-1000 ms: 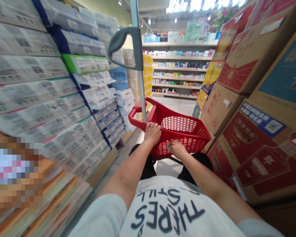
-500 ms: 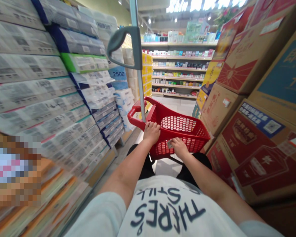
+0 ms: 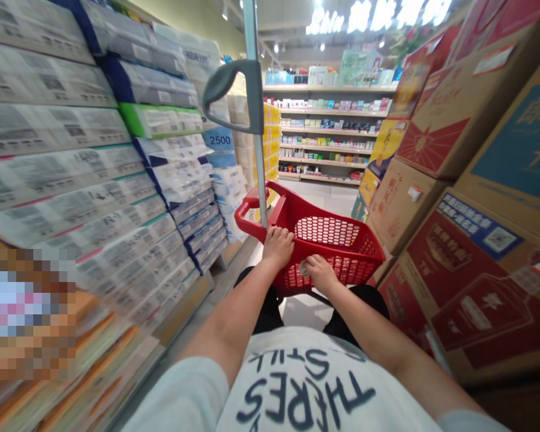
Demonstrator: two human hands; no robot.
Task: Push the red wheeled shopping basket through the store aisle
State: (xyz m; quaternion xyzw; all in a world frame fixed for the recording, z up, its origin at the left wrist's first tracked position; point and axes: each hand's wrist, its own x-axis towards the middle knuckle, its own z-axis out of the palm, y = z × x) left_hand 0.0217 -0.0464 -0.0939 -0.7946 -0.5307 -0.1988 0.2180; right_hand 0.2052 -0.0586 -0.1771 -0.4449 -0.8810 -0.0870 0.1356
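A red shopping basket [image 3: 364, 249] with perforated walls stands right in front of me, and nothing shows inside it. From its left end a grey pull handle [image 3: 255, 99] rises on a long metal pole. My left hand [image 3: 278, 245] lies over the basket's near rim beside the pole, fingers curled onto it. Close against the near wall is my right hand [image 3: 320, 271], its fingers closed on a small pale crumpled thing [image 3: 303, 268] whose kind I cannot make out. Whether the right hand also touches the basket cannot be told.
Stacks of wrapped paper packs [image 3: 72, 126] line the left side. On the right, piled cardboard boxes [image 3: 477, 282] come close to the basket. Ahead, past a strip of pale floor [image 3: 328, 192], stand shelves of small goods [image 3: 328, 126]. Part of the lower left is pixelated.
The view has shifted slightly, with the surroundings a little lower in the picture. My right hand has moved slightly left along the basket wall. My left hand keeps its place on the rim.
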